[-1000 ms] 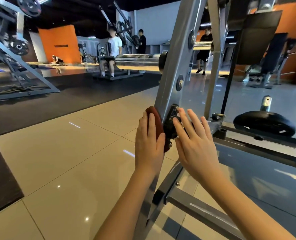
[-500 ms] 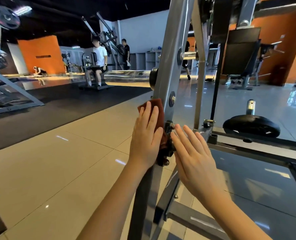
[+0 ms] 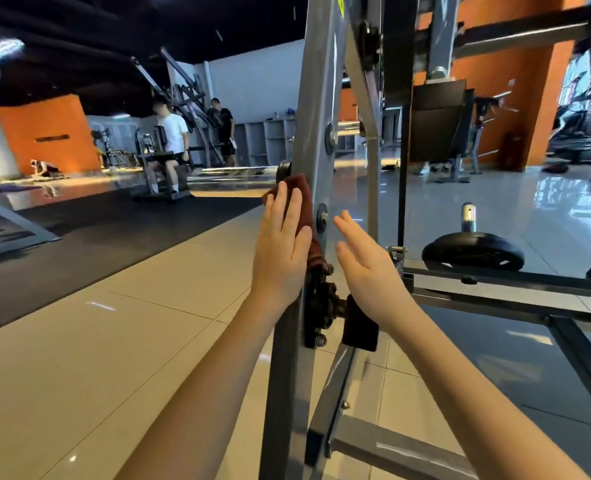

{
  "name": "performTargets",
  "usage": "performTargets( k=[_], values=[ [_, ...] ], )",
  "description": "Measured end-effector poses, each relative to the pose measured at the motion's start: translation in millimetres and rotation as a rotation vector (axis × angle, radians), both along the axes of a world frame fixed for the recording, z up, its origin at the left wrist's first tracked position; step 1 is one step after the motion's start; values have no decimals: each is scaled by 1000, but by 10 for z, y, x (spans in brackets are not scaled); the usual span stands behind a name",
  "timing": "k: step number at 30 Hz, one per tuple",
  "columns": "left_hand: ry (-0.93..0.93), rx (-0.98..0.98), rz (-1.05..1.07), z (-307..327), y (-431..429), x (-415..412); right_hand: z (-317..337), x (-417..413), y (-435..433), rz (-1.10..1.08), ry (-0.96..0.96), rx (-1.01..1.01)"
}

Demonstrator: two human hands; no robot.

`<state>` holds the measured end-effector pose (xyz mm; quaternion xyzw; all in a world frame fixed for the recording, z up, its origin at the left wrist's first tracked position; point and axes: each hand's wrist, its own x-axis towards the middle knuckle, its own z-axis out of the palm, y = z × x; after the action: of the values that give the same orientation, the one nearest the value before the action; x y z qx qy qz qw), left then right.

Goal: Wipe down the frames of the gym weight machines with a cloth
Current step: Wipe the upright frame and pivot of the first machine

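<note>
A grey steel upright (image 3: pixel 316 109) of a weight machine rises through the middle of the view. My left hand (image 3: pixel 282 245) presses a dark red cloth (image 3: pixel 302 202) flat against the upright's left face, fingers straight and pointing up. The cloth sits just above a black bolted bracket (image 3: pixel 321 303). My right hand (image 3: pixel 366 265) hovers open to the right of the upright, fingers straight, holding nothing; whether it touches the frame cannot be told.
A black weight plate (image 3: pixel 472 252) lies on the machine's low frame (image 3: pixel 508 292) at the right. A chrome bar (image 3: pixel 347 128) crosses behind the upright. Two people (image 3: pixel 173 133) stand by machines at the back. Tile floor (image 3: pixel 90 344) lies to the left.
My left hand has slid the cloth up the upright, from the bracket to above it. My right hand has lifted off the bracket and risen alongside.
</note>
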<state>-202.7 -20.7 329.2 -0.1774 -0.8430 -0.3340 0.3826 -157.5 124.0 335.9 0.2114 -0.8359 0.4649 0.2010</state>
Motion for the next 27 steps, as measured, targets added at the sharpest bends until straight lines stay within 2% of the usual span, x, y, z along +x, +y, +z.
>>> performTargets(
  k=[2, 7, 14, 20, 27],
  values=[
    [24, 0, -12, 96, 15, -49, 136, -108, -54, 52, -62, -69],
    [34, -30, -47, -130, -48, 67, 193, -288, -113, 150, -151, -131],
    [1, -83, 28, 440, -115, -191, 182, -361, -134, 167, -149, -225],
    [55, -187, 25, 112, -81, -30, 141, -424, -155, 178, -148, -302],
    [75, -195, 46, 863, -17, -359, 244, -500, -213, 159, -119, -341]
  ],
)
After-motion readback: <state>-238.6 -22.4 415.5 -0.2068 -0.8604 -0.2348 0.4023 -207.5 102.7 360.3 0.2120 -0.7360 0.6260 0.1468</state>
